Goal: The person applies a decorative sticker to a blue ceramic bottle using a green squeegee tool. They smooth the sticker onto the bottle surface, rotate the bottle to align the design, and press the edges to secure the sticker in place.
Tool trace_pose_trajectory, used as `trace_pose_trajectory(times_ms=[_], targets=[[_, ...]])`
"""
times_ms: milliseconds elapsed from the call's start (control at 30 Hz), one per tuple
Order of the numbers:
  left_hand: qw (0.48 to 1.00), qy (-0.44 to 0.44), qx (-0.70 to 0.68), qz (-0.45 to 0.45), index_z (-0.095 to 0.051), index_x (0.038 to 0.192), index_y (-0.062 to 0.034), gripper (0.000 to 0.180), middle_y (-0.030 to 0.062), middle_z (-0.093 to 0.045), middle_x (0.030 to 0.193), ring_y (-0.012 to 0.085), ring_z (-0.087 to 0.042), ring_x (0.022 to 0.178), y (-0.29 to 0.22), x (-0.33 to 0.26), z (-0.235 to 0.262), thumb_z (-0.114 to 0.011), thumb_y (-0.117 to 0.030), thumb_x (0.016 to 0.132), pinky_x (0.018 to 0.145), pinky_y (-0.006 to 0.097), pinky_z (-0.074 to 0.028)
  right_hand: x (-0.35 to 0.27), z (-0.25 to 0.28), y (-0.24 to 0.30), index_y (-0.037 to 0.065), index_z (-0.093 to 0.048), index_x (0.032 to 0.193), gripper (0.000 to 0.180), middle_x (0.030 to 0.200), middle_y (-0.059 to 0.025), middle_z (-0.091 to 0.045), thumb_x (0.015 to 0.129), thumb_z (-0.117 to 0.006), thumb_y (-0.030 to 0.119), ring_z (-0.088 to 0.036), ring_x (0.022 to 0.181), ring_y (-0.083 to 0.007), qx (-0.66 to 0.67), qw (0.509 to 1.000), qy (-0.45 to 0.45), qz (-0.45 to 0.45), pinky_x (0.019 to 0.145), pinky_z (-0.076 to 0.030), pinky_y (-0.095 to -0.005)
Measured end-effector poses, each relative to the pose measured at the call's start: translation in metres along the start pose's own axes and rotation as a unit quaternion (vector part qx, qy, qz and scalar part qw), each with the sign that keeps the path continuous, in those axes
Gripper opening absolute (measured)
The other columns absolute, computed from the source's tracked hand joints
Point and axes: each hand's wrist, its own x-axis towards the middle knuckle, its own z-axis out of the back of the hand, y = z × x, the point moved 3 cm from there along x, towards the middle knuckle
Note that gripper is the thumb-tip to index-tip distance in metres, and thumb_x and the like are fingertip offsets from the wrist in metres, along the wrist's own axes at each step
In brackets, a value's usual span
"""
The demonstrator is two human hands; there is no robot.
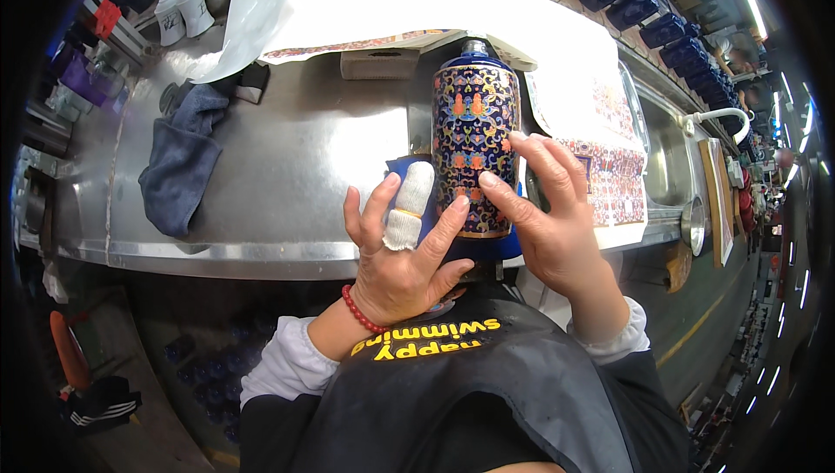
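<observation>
A dark blue bottle (474,134) covered in a colourful floral pattern lies on its side, its neck pointing away from me. Under and beside it shows a blue support (487,249), mostly hidden. My left hand (391,260) is at the bottle's near left, fingers spread; the index fingertip rests on or just at its lower left side. One finger wears a white cloth finger cover (409,212), and red beads circle the wrist. On the other side, my right hand (557,221) has its fingers stretched out, with fingertips against the bottle's right side.
A dark grey-blue cloth (181,168) lies left on the metal worktop (287,177). White sheets (374,3) lie behind the bottle, patterned decal sheets (609,177) to its right. Further right come a sink (665,160) and faucet (726,114). Blue bottles (635,5) line the far right.
</observation>
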Motion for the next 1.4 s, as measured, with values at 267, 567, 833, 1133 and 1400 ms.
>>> trace_pose_trajectory(times_ms=[267,567,833,1133,1400], targets=[[1.000,-0.012,-0.005,-0.001,-0.067,0.136,-0.0188,0.058,0.0129,-0.052,0.143,0.0352,-0.030,0.142,0.000,0.005,0.001,-0.053,-0.061,0.098,0.121,0.061,-0.007,0.004,0.000,-0.004,0.014,-0.071,0.125,0.050,0.141,-0.0168,-0.056,0.077,-0.071,0.002,-0.052,0.126,-0.0396,-0.010,0.999,0.021,-0.027,0.104,-0.047,-0.0479],[0.998,-0.023,-0.007,-0.066,-0.068,0.135,-0.0210,0.065,0.0060,-0.058,0.142,0.0287,-0.033,0.140,-0.008,0.020,0.004,-0.042,-0.069,0.099,0.121,0.062,-0.004,0.010,0.002,-0.016,0.014,-0.070,0.129,0.051,0.140,-0.0165,-0.056,0.080,-0.067,-0.001,-0.052,0.126,-0.0401,-0.021,0.998,0.009,-0.054,0.104,-0.047,-0.0481],[0.999,0.015,0.039,-0.024,-0.066,0.138,-0.0198,0.071,0.0095,-0.055,0.141,0.0317,-0.036,0.138,-0.006,0.039,0.000,-0.044,-0.073,0.095,0.118,0.067,-0.006,0.009,-0.001,-0.019,0.014,-0.069,0.131,0.056,0.139,-0.0160,-0.057,0.079,-0.066,-0.004,-0.051,0.128,-0.0406,-0.009,0.997,0.013,-0.076,0.107,-0.045,-0.0485],[0.999,0.025,0.034,-0.001,-0.046,0.153,-0.0129,0.095,0.0169,-0.046,0.147,0.0349,-0.035,0.139,-0.011,0.049,-0.001,-0.080,-0.052,0.074,0.115,0.070,-0.010,0.016,-0.005,-0.029,0.012,-0.068,0.132,0.055,0.135,-0.0171,-0.058,0.080,-0.066,-0.005,-0.053,0.125,-0.0400,0.010,0.997,-0.005,-0.080,0.105,-0.046,-0.0484],[0.999,0.010,0.035,0.001,-0.043,0.152,-0.0028,0.106,0.0208,-0.049,0.144,0.0383,-0.037,0.137,-0.006,0.058,0.002,-0.082,-0.061,0.072,0.117,0.067,-0.005,0.032,-0.003,-0.039,0.018,-0.068,0.132,0.056,0.138,-0.0133,-0.057,0.079,-0.069,-0.001,-0.051,0.128,-0.0380,-0.013,0.999,0.009,-0.048,0.103,-0.047,-0.0484]])
